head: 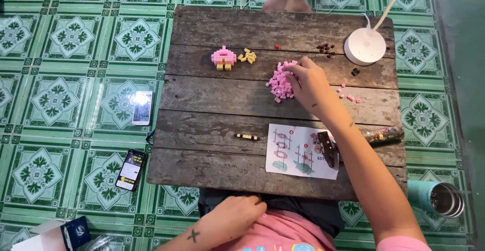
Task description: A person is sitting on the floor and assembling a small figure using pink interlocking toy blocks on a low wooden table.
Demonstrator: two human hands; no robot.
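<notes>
1. The right hand [309, 82] is stretched over the wooden surface [212, 104] toward its far edge, fingers [293, 70] curled down onto the pile of pink bricks [279, 83]; whether a brick is pinched cannot be told.
2. The pile lies directly under and just left of the fingertips, toward the far edge, right of centre.
3. The pile is elongated roughly from the far edge toward the near edge.
4. The left hand [237, 215] is loosely closed at the lap, below the near edge, well apart, holding nothing visible.
</notes>
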